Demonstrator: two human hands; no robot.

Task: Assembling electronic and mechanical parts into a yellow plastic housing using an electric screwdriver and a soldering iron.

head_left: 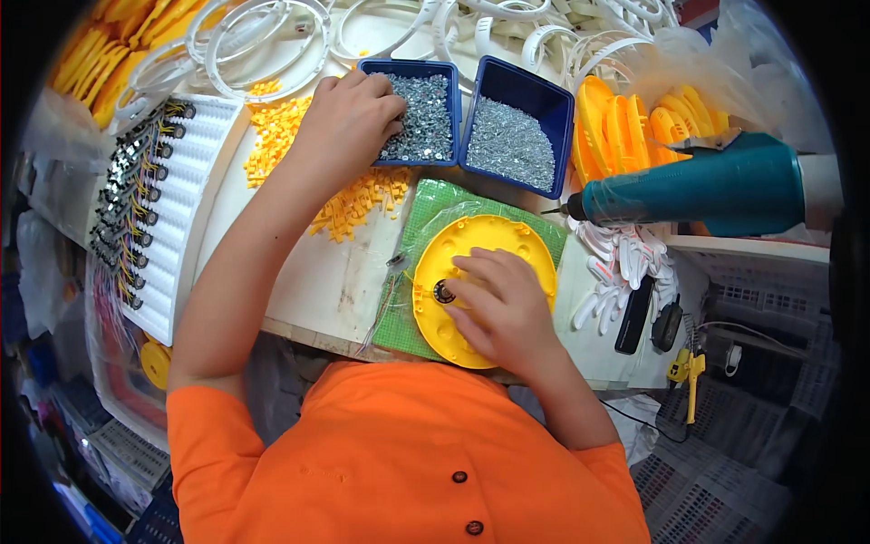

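Note:
My left hand (349,122) reaches into a blue bin of small silvery metal pieces (419,113). Its fingers are curled together, and the fingertips are partly hidden, so whatever they pinch does not show. On a green mat (433,207) lies a round yellow plastic disc (524,238) with raised posts and a rim. Spread over the disc's right half is my right hand (503,313), open, with index finger and thumb beside a small round black part (443,291) set in the disc. Thin wires (385,304) trail from the disc's left side.
A second blue bin (512,136) holds small screws. Loose yellow-orange pieces (362,201) lie left of the mat. A teal power screwdriver (698,186) juts in from the right above white gloves (625,267). A white ridged tray (195,190) holds wired black parts. White rings (267,50) lie behind.

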